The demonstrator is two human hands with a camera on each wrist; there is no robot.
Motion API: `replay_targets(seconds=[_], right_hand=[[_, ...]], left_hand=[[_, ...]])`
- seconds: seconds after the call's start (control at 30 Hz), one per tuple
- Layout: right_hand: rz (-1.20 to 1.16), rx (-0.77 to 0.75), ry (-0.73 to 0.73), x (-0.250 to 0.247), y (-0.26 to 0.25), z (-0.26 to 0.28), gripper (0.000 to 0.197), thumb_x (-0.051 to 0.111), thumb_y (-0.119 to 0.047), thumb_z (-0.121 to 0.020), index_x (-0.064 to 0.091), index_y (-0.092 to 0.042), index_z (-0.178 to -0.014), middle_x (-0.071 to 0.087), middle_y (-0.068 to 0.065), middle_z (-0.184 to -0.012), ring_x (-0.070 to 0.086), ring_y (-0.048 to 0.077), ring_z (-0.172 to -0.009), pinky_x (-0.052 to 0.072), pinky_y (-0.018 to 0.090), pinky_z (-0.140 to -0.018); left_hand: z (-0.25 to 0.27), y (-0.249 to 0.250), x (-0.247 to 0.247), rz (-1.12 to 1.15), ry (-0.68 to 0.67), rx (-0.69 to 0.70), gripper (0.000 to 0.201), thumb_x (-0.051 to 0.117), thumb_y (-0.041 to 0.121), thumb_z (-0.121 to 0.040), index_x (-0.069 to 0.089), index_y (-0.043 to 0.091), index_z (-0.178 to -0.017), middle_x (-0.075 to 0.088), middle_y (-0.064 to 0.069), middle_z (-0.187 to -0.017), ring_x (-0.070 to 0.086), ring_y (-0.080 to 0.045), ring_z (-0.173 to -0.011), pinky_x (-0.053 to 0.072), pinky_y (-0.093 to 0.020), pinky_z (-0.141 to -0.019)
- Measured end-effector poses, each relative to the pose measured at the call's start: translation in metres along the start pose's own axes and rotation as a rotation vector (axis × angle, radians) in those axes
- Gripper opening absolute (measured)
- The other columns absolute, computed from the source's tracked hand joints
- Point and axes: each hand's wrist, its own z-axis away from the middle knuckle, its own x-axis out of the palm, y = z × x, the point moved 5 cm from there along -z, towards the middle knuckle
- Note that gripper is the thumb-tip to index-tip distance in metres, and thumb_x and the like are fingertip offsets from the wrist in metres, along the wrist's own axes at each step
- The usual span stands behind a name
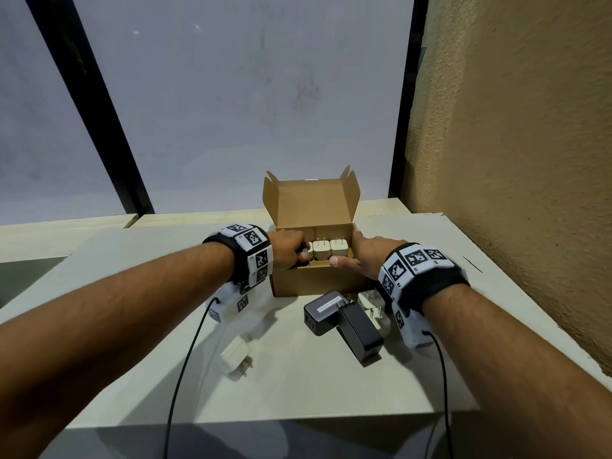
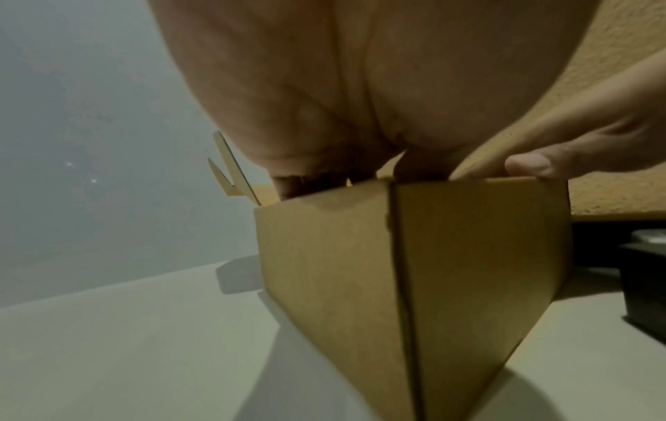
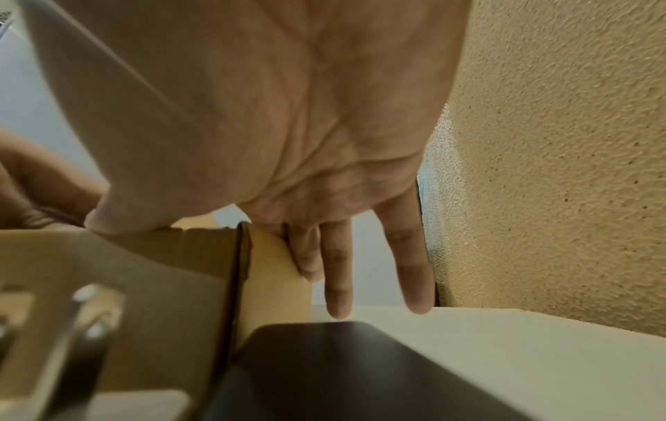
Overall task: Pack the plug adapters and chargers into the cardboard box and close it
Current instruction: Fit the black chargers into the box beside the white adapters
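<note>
The cardboard box (image 1: 314,281) stands open mid-table with its lid (image 1: 311,200) raised. Two white plug adapters (image 1: 320,249) (image 1: 338,248) stand in it, prongs up. My left hand (image 1: 293,251) reaches into the box's left end, fingers curled on a third white adapter (image 1: 308,252) that is mostly hidden. In the left wrist view those fingers (image 2: 288,185) dip behind the box wall (image 2: 468,256). My right hand (image 1: 357,256) braces the box's right corner, thumb on the front rim, straight fingers (image 3: 335,270) along the side wall (image 3: 274,270).
In front of the box lie two black chargers (image 1: 323,313) (image 1: 359,332) and a white adapter (image 1: 372,309) under my right wrist. Another white adapter (image 1: 235,356) lies front left. A textured wall (image 1: 513,160) is close on the right. The table's (image 1: 298,392) front edge is near.
</note>
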Motion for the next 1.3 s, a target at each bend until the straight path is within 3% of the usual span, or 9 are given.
replay_targets(seconds=[0.43, 0.53, 0.63, 0.73, 0.8, 0.93, 1.0, 1.13, 1.3], right_hand=[[0.016, 0.009, -0.009, -0.001, 0.0, 0.001, 0.092, 0.034, -0.078, -0.081, 0.026, -0.013, -0.146, 0.058, 0.013, -0.133, 0.059, 0.03, -0.116, 0.048, 0.044, -0.095], [0.018, 0.012, -0.007, -0.002, -0.001, 0.002, 0.091, 0.034, -0.077, -0.082, 0.025, -0.013, -0.147, 0.056, 0.013, -0.135, 0.057, 0.03, -0.118, 0.047, 0.043, -0.096], [0.024, 0.005, -0.013, -0.006, -0.002, 0.008, 0.086, 0.036, -0.071, -0.087, 0.022, -0.012, -0.149, 0.057, 0.014, -0.134, 0.057, 0.03, -0.118, 0.045, 0.043, -0.097], [0.048, -0.008, -0.018, -0.009, -0.003, 0.013, 0.078, 0.038, -0.061, -0.092, 0.021, -0.009, -0.147, 0.06, 0.016, -0.128, 0.06, 0.032, -0.113, 0.045, 0.042, -0.094], [0.054, -0.013, -0.002, -0.01, -0.003, 0.012, 0.08, 0.034, -0.068, -0.088, 0.029, -0.009, -0.142, 0.062, 0.016, -0.125, 0.061, 0.032, -0.111, 0.047, 0.043, -0.094], [0.039, -0.016, -0.006, -0.007, -0.005, 0.01, 0.087, 0.032, -0.075, -0.084, 0.03, -0.01, -0.142, 0.063, 0.016, -0.125, 0.061, 0.032, -0.112, 0.047, 0.045, -0.095], [0.039, -0.003, -0.008, -0.008, -0.005, 0.011, 0.085, 0.033, -0.074, -0.085, 0.031, -0.011, -0.143, 0.063, 0.015, -0.125, 0.061, 0.031, -0.111, 0.047, 0.043, -0.092], [0.052, -0.002, -0.023, -0.008, -0.005, 0.008, 0.089, 0.032, -0.076, -0.083, 0.031, -0.01, -0.144, 0.061, 0.015, -0.128, 0.06, 0.031, -0.113, 0.046, 0.042, -0.094], [0.062, 0.009, -0.016, -0.007, -0.006, 0.008, 0.088, 0.031, -0.075, -0.084, 0.031, -0.011, -0.144, 0.059, 0.013, -0.131, 0.059, 0.03, -0.115, 0.047, 0.042, -0.097]], left_hand=[[-0.008, -0.004, 0.01, -0.207, -0.042, 0.03, 0.042, 0.037, 0.037, -0.1, 0.066, 0.011, -0.117, 0.059, -0.014, -0.118, 0.053, -0.028, -0.111, 0.042, -0.039, -0.097], [0.006, 0.006, 0.001, -0.273, 0.046, 0.091, 0.041, 0.038, 0.042, -0.099, 0.061, 0.018, -0.122, 0.052, -0.009, -0.124, 0.046, -0.025, -0.117, 0.039, -0.039, -0.099], [0.042, 0.036, -0.012, -0.188, 0.206, 0.227, 0.04, 0.039, 0.046, -0.096, 0.062, 0.016, -0.11, 0.05, -0.002, -0.106, 0.048, -0.018, -0.098, 0.044, -0.034, -0.088], [0.093, 0.078, -0.012, -0.059, 0.211, 0.373, 0.041, 0.047, 0.054, -0.091, 0.065, 0.019, -0.101, 0.046, 0.008, -0.091, 0.046, -0.009, -0.077, 0.043, -0.026, -0.072], [0.113, 0.096, -0.002, -0.066, 0.141, 0.363, 0.053, 0.05, 0.065, -0.083, 0.064, 0.018, -0.103, 0.047, 0.012, -0.099, 0.049, -0.008, -0.084, 0.042, -0.023, -0.072], [0.112, 0.109, 0.023, -0.117, -0.006, 0.327, 0.091, 0.054, 0.078, -0.07, 0.039, 0.021, -0.139, 0.045, 0.0, -0.134, 0.05, -0.019, -0.116, 0.049, -0.035, -0.095], [0.107, 0.11, 0.031, -0.12, -0.015, 0.351, 0.091, 0.057, 0.076, -0.07, 0.037, 0.022, -0.14, 0.041, 0.001, -0.137, 0.048, -0.02, -0.118, 0.048, -0.035, -0.096], [0.1, 0.105, 0.032, -0.018, 0.039, 0.326, 0.059, 0.065, 0.061, -0.074, 0.056, 0.02, -0.116, 0.05, -0.002, -0.114, 0.053, -0.019, -0.097, 0.052, -0.03, -0.081], [0.103, 0.107, 0.032, -0.053, -0.068, 0.369, 0.08, 0.078, 0.052, -0.067, 0.044, 0.018, -0.131, 0.06, -0.002, -0.122, 0.06, -0.02, -0.106, 0.053, -0.029, -0.086]])
